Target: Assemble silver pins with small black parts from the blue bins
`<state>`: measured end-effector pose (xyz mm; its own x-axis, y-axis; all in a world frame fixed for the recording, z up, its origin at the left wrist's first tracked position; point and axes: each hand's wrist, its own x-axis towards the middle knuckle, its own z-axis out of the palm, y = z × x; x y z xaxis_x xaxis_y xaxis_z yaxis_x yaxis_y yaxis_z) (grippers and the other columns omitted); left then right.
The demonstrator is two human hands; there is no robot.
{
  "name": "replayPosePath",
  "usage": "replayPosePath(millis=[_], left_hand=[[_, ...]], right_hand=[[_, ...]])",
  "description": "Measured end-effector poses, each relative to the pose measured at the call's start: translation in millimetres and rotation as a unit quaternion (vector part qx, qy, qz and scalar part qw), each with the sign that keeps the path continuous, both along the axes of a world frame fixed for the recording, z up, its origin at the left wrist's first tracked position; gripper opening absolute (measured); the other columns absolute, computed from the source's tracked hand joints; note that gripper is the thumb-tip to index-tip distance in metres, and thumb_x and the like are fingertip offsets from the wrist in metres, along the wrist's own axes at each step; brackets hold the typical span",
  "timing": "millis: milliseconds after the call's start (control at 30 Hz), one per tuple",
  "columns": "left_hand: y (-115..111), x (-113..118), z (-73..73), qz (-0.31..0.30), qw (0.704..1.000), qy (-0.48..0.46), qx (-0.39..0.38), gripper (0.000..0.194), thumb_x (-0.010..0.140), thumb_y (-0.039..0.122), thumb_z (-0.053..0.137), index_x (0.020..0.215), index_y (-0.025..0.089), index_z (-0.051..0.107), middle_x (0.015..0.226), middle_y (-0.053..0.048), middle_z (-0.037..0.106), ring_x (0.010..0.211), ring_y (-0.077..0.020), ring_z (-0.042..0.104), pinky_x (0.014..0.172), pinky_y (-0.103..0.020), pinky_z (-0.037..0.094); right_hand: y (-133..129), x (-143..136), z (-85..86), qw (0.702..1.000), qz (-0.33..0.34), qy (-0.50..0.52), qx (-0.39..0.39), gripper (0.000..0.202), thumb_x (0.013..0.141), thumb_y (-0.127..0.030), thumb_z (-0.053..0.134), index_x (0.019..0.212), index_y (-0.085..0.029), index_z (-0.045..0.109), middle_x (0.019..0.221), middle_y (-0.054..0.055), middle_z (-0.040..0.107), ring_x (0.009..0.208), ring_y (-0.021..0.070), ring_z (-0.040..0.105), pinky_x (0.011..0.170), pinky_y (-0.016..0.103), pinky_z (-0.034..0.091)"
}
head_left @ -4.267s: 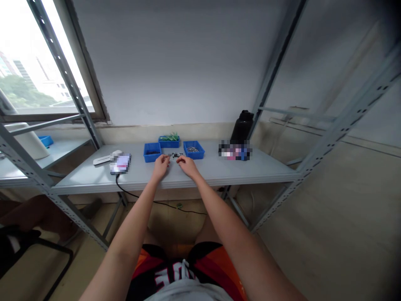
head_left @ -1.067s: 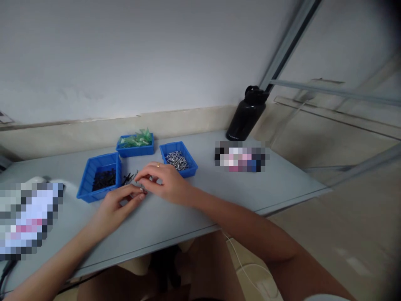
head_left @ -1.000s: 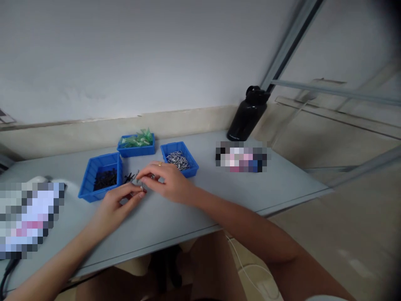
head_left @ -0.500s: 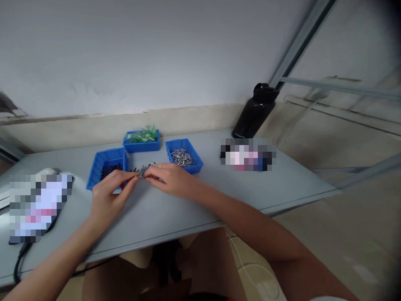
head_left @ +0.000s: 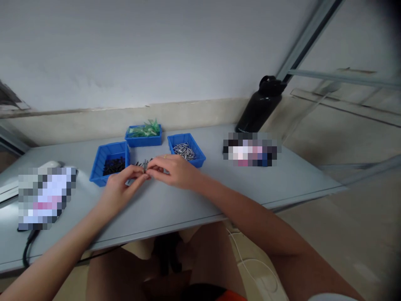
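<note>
My left hand [head_left: 123,186] and my right hand [head_left: 173,170] meet over the grey table, fingertips pinched close together. What lies between the fingertips is too small to make out. Just behind them is a small pile of metal and dark pins [head_left: 143,163], partly hidden by my fingers. To the left of the pile a blue bin [head_left: 97,167] holds black pieces [head_left: 114,165]. Behind, a second blue bin [head_left: 144,141] contains green plastic pieces [head_left: 144,130]. Beyond my right hand, a third blue bin [head_left: 200,160] holds silver metal pins [head_left: 184,151].
A black bottle [head_left: 260,106] stands at the back right, with a blurred-out item [head_left: 250,151] before it. On the left lie a pixelated phone-like device [head_left: 46,198] with a black cable [head_left: 27,246] and a white object [head_left: 52,165]. The table's front edge [head_left: 163,230] runs below my arms.
The whole view has shifted slightly. My hands have come closer together, with my left fingertips now nearer to my right ones.
</note>
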<state>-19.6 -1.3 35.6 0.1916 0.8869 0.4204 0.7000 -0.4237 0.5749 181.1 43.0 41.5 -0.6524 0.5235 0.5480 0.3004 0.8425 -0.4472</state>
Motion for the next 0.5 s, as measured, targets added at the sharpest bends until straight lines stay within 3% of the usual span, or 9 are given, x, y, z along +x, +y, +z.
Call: replayPosePath(millis=[200, 500], left_hand=[[3.5, -0.2, 0.3, -0.006, 1.0, 0.009, 0.019, 0.036, 0.085, 0.054, 0.055, 0.084, 0.02, 0.067, 0.076, -0.002, 0.07, 0.07, -0.0153, 0.065, 0.066, -0.026, 0.054], [6.3, -2.5, 0.9, -0.019, 0.998, 0.032, 0.046, 0.036, 0.086, 0.055, 0.056, 0.084, 0.02, 0.067, 0.075, -0.002, 0.068, 0.068, -0.0151, 0.063, 0.061, -0.025, 0.051]], right_hand=[[2.2, 0.4, -2.1, 0.999, -0.007, -0.024, 0.03, 0.023, 0.098, -0.03, 0.046, 0.092, -0.017, 0.064, 0.074, 0.001, 0.06, 0.072, 0.012, 0.053, 0.072, 0.024, 0.038], [6.8, 1.2, -6.5, 0.998, 0.022, -0.051, 0.042, 0.021, 0.099, -0.025, 0.043, 0.096, -0.018, 0.063, 0.082, 0.003, 0.065, 0.078, 0.0136, 0.057, 0.074, 0.025, 0.039]])
